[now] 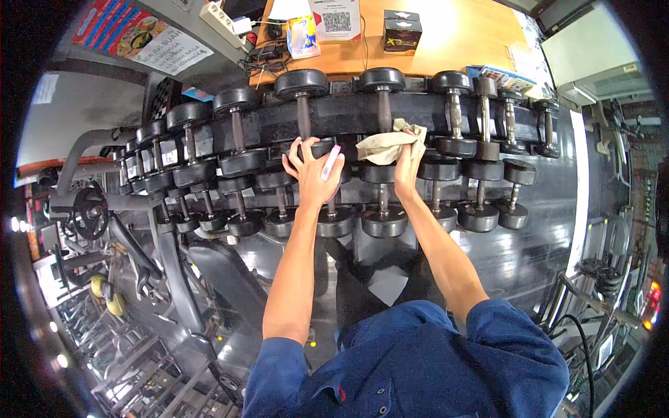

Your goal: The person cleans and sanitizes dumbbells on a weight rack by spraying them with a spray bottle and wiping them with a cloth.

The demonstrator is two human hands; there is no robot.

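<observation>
My left hand (317, 174) is over the front end of a dumbbell (302, 104) on the upper rack row. A small pink and white object (331, 161) sits between its thumb and palm, while the other fingers are spread. My right hand (410, 161) holds a pale, crumpled cloth (387, 146) against the front end of another upper-row dumbbell (383, 104), whose front head is covered by the cloth. Below both hands runs a lower row of black dumbbells (384, 221).
Behind the rack is a wooden table (460, 35) with a black box (402, 33), a yellow and blue packet (303, 36), a QR-code sign (336, 19) and cables. A padded bench (226, 279) and gym machines stand at the left; more equipment is at the right.
</observation>
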